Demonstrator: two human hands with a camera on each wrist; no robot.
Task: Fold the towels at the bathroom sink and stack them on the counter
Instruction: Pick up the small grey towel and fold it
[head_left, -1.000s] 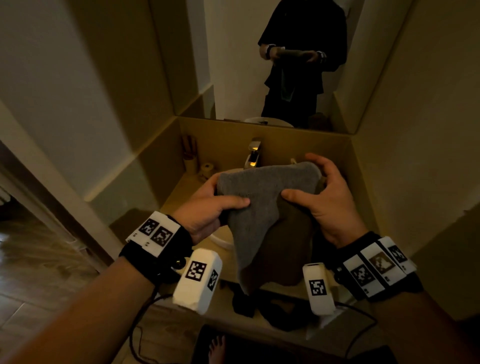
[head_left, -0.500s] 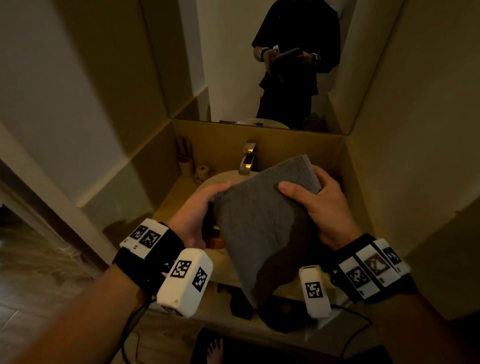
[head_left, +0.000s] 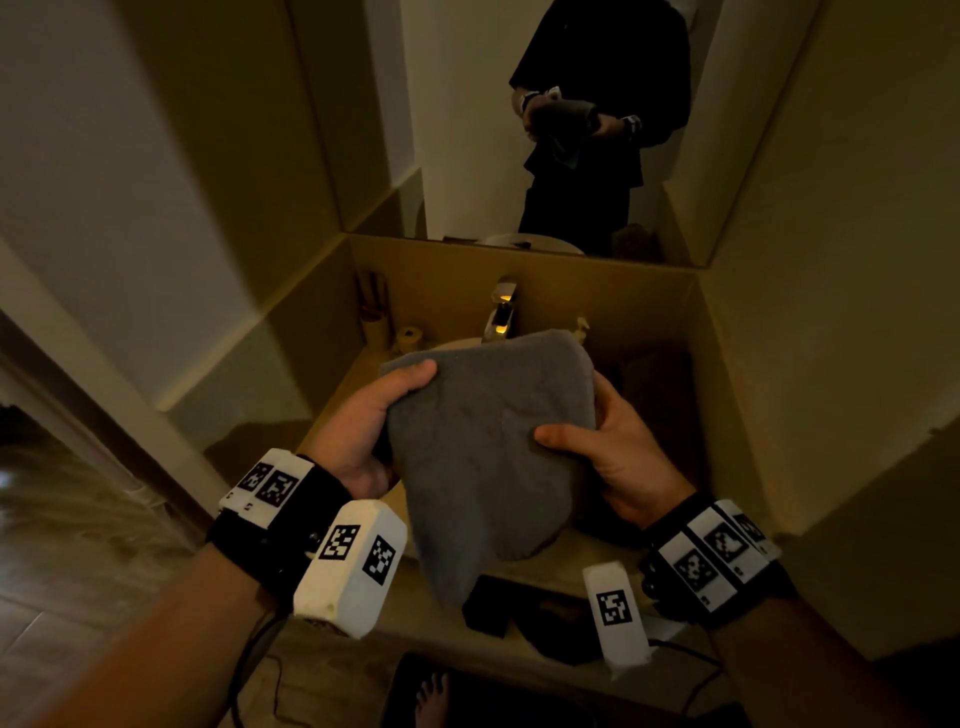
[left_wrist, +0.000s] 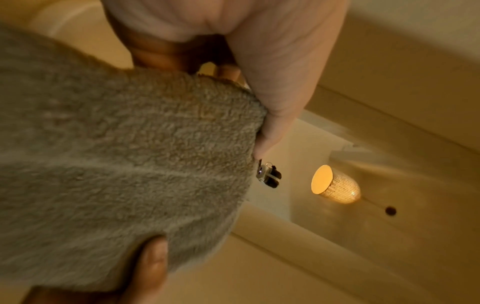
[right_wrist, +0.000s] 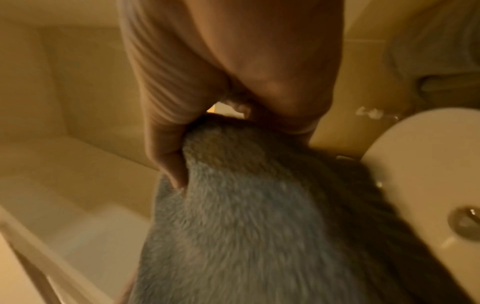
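Note:
A grey towel (head_left: 488, 447) hangs folded in the air over the sink, its lower end tapering toward the counter's front edge. My left hand (head_left: 363, 415) grips its upper left corner, thumb on top and fingers underneath. On the other side my right hand (head_left: 608, 447) holds the right edge, thumb pressed on the front face. The left wrist view shows the grey towel (left_wrist: 116, 160) pinched under my left thumb (left_wrist: 272, 102). In the right wrist view the towel (right_wrist: 246, 216) runs down from my right hand's pinch (right_wrist: 182, 144).
A chrome faucet (head_left: 501, 312) stands behind the pale basin (right_wrist: 420, 168). Small cups and a holder (head_left: 376, 312) sit at the counter's back left. Dark items (head_left: 530, 613) lie on the shelf below the counter. A mirror (head_left: 545, 119) reflects the person. Walls close in on both sides.
The towel went from draped and spread to a flat folded panel, then folded further over. Both hands shifted their hold and now sit closer at its upper sides.

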